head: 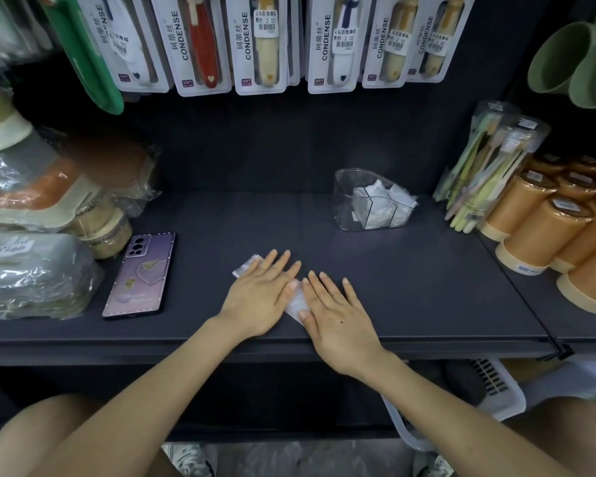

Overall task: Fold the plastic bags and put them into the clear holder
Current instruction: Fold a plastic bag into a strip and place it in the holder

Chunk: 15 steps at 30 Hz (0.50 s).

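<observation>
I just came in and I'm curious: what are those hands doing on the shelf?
A person is flattening a plastic bag on the dark shelf. The left hand and the right hand both press on it with straight fingers. Farther back on the right stands the clear holder, with some white bags already inside. This bag is not in yet.

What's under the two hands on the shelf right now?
A flattened plastic bag: a corner pokes out past the left hand, a strip shows between it and the right hand. The rest is covered, so its folds cannot be seen.
</observation>
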Available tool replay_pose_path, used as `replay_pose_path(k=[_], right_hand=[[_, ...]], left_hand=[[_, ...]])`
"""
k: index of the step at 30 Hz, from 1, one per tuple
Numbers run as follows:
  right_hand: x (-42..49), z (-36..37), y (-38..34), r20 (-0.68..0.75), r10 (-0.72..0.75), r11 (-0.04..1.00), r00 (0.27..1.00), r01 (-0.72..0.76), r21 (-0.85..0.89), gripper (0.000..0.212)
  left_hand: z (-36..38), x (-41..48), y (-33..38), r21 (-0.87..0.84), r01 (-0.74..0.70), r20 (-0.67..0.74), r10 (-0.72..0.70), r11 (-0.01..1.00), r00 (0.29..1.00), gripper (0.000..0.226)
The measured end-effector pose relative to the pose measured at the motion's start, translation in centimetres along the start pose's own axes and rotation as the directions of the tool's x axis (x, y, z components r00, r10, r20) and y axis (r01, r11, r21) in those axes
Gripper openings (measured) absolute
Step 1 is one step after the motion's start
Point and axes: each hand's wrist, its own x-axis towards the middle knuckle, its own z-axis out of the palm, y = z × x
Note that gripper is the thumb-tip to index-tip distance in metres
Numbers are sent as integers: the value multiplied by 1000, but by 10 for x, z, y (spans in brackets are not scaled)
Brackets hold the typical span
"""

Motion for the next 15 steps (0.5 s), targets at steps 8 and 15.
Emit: replay_pose_path(k=[8,15], right_hand=[[-15,-13,12,82,26,999,996,-22,-42,93],[-27,-25,29,-122,271,960,955,-259,104,106]], left_hand=[[-6,-1,-42,66,26,63,-30,998,998,85],[-2,-3,-33,75,139,46,-143,987,989,73]])
